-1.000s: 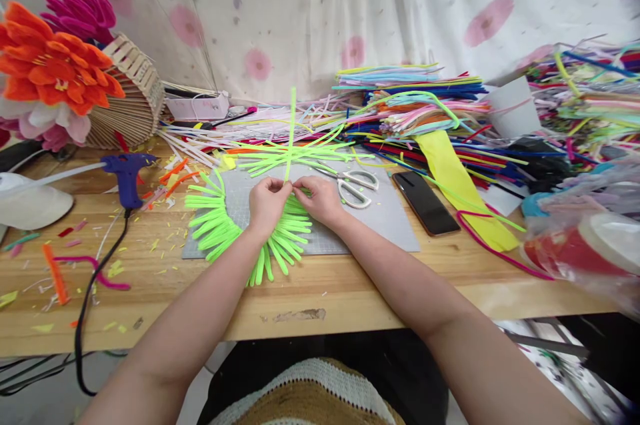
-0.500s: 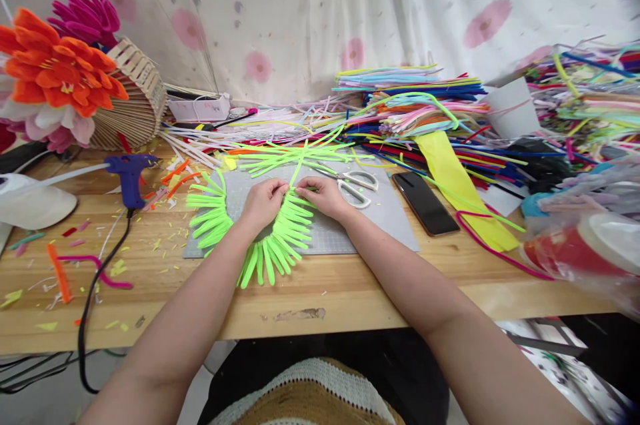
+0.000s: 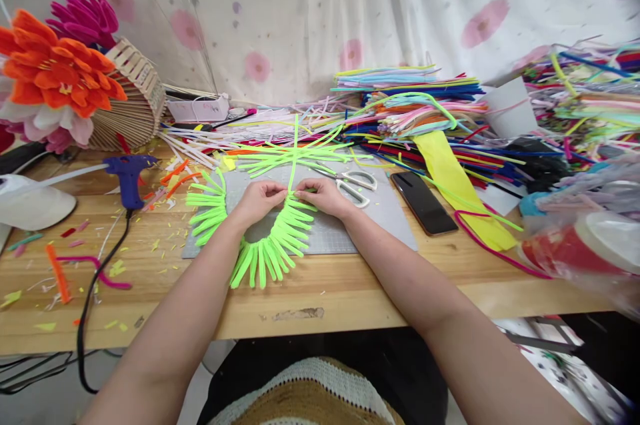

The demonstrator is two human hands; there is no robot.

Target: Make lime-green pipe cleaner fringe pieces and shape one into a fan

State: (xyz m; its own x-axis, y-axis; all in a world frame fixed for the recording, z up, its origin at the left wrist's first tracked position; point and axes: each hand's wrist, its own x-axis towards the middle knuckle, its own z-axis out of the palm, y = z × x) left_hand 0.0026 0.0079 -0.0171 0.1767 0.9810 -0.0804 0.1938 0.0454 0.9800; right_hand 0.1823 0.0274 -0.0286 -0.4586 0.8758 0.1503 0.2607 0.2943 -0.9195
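A curved fringe of bright green pipe cleaners (image 3: 287, 231), bent into many narrow loops, lies over the grey cutting mat (image 3: 360, 231) and past its front edge. My left hand (image 3: 263, 200) pinches its upper right end. Close beside it, my right hand (image 3: 320, 196) pinches the same end, fingertips nearly meeting the left ones. A straight green stem (image 3: 295, 145) rises from between the fingers. Behind my hands, loose green pipe cleaners (image 3: 260, 159) are piled at the mat's far edge. White-handled scissors (image 3: 361, 186) rest on the mat to the right of my right hand.
A blue glue gun (image 3: 127, 178) with its cord stands at left among scraps. Behind it is a basket (image 3: 130, 101) with fuzzy flowers. A black phone (image 3: 424, 203) and yellow strip (image 3: 463, 191) lie right of the mat. Pipe cleaner bundles (image 3: 415, 101) line the back.
The straight stem now stands more upright between my fingers. The lower part of the green fringe has swung slightly left, and both hands stay close together.
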